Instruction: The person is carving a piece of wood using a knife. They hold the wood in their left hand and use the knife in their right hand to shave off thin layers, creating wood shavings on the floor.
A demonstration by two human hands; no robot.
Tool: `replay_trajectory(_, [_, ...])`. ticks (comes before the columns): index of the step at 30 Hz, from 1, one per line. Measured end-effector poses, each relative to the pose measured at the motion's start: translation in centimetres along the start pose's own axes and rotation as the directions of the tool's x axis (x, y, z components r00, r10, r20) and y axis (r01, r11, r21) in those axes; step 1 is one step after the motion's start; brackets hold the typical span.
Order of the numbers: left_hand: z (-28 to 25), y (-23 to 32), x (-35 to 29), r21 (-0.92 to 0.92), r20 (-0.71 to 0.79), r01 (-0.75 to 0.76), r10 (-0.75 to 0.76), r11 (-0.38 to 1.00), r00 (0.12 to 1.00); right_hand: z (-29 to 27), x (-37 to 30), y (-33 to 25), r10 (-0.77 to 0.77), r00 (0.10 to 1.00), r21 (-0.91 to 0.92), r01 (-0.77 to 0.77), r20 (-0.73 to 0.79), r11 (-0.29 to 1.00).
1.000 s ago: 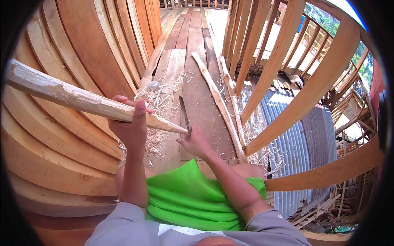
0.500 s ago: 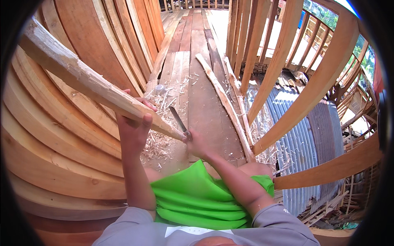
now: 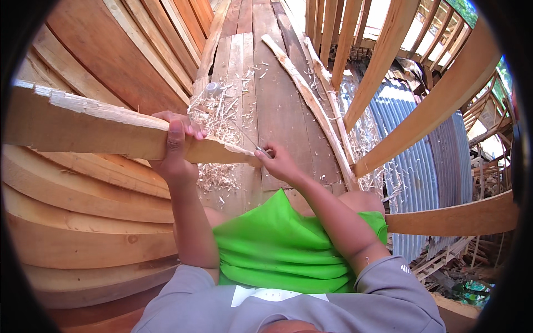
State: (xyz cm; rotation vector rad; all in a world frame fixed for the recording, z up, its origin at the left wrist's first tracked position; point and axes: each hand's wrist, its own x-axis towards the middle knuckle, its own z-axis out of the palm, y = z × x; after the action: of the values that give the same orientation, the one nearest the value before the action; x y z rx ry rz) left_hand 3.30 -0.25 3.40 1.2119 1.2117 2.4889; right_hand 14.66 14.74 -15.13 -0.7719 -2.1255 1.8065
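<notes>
– Timber (image 3: 105, 125) has swung its fat end from ten toward nine o'clock. Grip?

– Left hand (image 3: 177, 147) clasps it at nine, thumb over the near face, probably for steadiness. Right hand (image 3: 282, 164), dead centre, curls tight round the knife (image 3: 246, 136) beside the narrow end, blade toward eleven.

– Beyond?

– Shavings (image 3: 219, 180) at ten, peeled poles (image 3: 304, 90) at one.

We look along a brown wooden-plank floor (image 3: 277, 100), walled at left, open at right;
on our left stands a wall of tan and reddish-brown wooden boards (image 3: 105, 58); on our right, spaced tan wooden posts (image 3: 382, 64) leave gaps; through these we see grey-blue corrugated metal sheets (image 3: 408, 172), with jumbled brown scrap wood (image 3: 442, 260) beside them; bright daylight glares between the farther posts.
</notes>
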Motion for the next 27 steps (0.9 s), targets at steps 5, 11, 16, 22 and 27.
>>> replay_trajectory(5, [0.2, 0.0, 0.2, 0.055, -0.061, 0.003, 0.000, 0.998, 0.998, -0.4, -0.4, -1.1, 0.325, 0.925, -0.021, -0.327, 0.198, 0.945])
replay_trajectory(11, [0.1, 0.0, 0.2, 0.002, -0.103, 0.017, -0.016, 1.000, 0.995, 1.5, 0.1, 0.0, 0.457, 0.844, 0.174, -0.513, 0.280, 0.840])
replay_trajectory(16, [0.9, -0.4, -0.2, -0.003, -0.072, -0.005, 0.005, 1.000, 0.997, 0.6, 1.2, -0.5, 0.320, 0.906, 0.163, -0.372, 0.277, 0.914])
replay_trajectory(22, [0.0, -1.4, 0.0, 0.012, -0.049, -0.004, 0.004, 1.000, 0.999, -0.4, 1.4, 0.4, 0.477, 0.879, -0.103, -0.477, -0.022, 0.873])
replay_trajectory(27, [-0.6, -1.6, -0.2, -0.058, -0.133, 0.007, -0.015, 0.998, 0.991, 0.7, 1.0, -4.0, 0.206, 0.977, -0.264, -0.215, -0.059, 0.940])
